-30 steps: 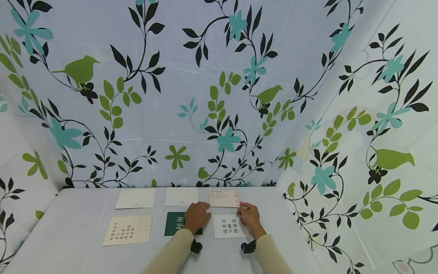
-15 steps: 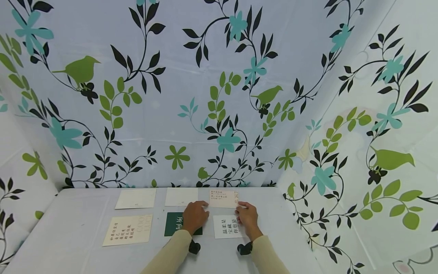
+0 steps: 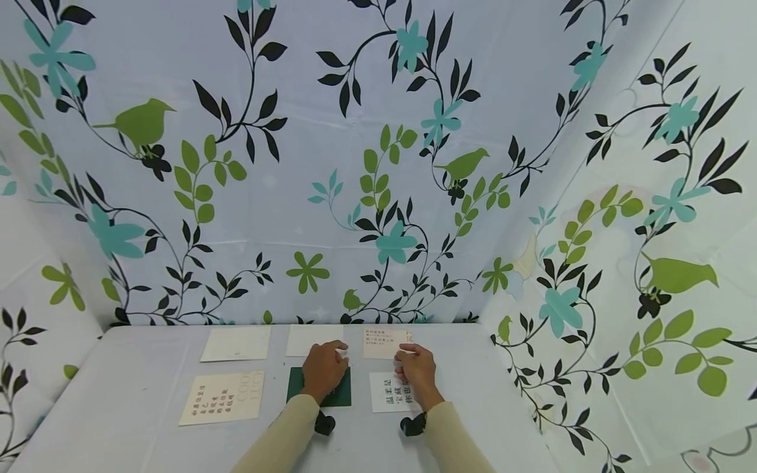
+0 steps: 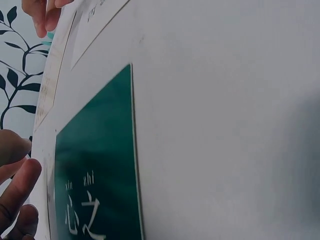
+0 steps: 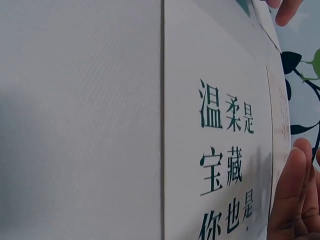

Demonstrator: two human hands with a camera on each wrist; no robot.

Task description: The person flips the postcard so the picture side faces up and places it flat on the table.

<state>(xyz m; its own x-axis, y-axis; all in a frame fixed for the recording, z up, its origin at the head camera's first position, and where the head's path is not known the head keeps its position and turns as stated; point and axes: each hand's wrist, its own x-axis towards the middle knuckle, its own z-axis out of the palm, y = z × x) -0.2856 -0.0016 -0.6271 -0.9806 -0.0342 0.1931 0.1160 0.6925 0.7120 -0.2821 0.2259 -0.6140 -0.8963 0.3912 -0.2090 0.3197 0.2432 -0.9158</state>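
With 6 cards (image 3: 220, 397) in 2 rows, prob. near done bar straightening. Holding nothing in L hand (image 3: 323, 371) or R hand (image 3: 418, 372).

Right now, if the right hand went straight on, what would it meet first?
The right hand would likely meet the pinkish printed card in the back row, though depth is unclear.

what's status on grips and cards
Left grip empty, partly hiding green card. Right grip empty, partly hiding white lettered card. Six cards lie flat, two rows.
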